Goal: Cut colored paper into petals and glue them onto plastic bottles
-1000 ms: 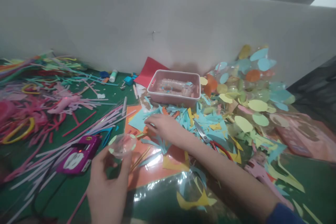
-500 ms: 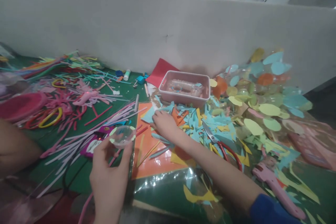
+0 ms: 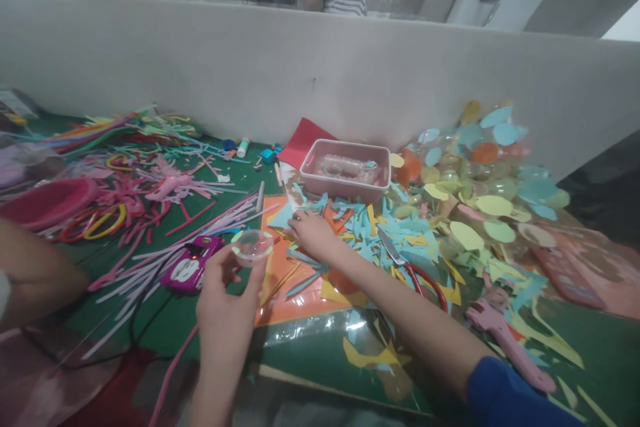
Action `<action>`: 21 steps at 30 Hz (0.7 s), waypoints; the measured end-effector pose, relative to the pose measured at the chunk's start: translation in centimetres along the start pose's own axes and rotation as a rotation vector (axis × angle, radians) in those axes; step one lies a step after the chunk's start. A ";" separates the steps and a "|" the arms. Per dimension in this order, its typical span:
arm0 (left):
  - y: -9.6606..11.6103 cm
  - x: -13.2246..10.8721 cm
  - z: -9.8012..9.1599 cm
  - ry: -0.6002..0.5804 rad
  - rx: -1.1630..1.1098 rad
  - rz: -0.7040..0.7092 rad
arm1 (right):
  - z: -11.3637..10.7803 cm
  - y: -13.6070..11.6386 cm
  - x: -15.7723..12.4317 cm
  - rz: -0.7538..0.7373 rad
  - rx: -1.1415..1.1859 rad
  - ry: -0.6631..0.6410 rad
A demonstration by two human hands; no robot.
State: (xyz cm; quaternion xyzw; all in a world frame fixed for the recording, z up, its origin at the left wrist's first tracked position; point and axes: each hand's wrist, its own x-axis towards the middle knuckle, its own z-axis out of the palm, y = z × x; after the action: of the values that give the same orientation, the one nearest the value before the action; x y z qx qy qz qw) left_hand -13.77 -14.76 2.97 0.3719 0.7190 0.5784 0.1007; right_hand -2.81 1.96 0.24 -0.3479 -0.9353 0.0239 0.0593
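My left hand (image 3: 227, 313) holds a small clear plastic cup (image 3: 253, 250) between thumb and fingers, above the table. Pale green pieces sit around the cup's rim. My right hand (image 3: 315, 233) reaches over an orange sheet (image 3: 295, 290), its fingers bent down and closed at a light blue paper piece (image 3: 281, 215). What those fingertips pinch, if anything, is hidden. Blue and yellow paper scraps (image 3: 360, 233) lie around the right hand. Red-handled scissors (image 3: 400, 257) rest on the scraps beyond my right forearm.
A pink bin (image 3: 345, 190) with a clear plastic piece stands behind my right hand. At right are bottles with paper ovals (image 3: 480, 203) and a pink glue gun (image 3: 510, 343). Left are a purple device (image 3: 193, 267), pipe cleaners (image 3: 130, 293) and another person's arm (image 3: 40, 280).
My left hand and the cup have moved slightly right and up in the view. The view has shifted a little. My right hand stays at the same blue paper.
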 end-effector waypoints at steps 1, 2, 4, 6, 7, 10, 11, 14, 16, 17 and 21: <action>0.0 0.0 0.1 -0.007 -0.006 0.007 | 0.1 0.1 0.0 -0.004 0.002 0.000; 0.1 0.0 0.1 -0.012 -0.010 0.010 | 0.2 0.2 0.0 -0.007 0.004 0.000; 0.1 0.0 0.2 -0.019 -0.008 0.005 | 0.3 0.3 0.1 -0.014 0.008 0.000; 0.0 0.1 0.4 -0.036 0.000 -0.007 | 0.4 0.4 0.1 -0.022 0.011 0.002; -0.1 0.1 0.5 -0.048 0.005 -0.009 | 0.4 0.5 0.1 -0.028 0.014 0.003; -0.2 0.0 0.7 -0.086 0.017 0.001 | 0.4 0.9 0.0 -0.058 0.030 0.005; -0.1 0.0 0.7 -0.092 0.018 0.004 | 0.4 1.0 0.0 -0.069 0.039 0.006; 0.0 -0.1 0.8 -0.102 0.003 0.007 | 0.5 1.5 0.0 -0.088 0.069 0.018; 0.1 -0.2 0.9 -0.107 -0.008 0.016 | 0.8 1.7 0.1 -0.093 0.094 0.033; 0.2 -0.3 0.9 -0.111 -0.011 0.021 | 1.0 1.7 0.2 -0.096 0.109 0.043; 0.2 -0.3 0.8 -0.104 -0.027 0.048 | 1.2 1.7 0.4 -0.110 0.193 0.090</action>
State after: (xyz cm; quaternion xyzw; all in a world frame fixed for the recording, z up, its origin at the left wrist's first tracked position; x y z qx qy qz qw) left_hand -12.95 -14.33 2.81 0.4172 0.6958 0.5703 0.1289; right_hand -2.20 3.52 -1.08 -0.2895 -0.9427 0.0947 0.1357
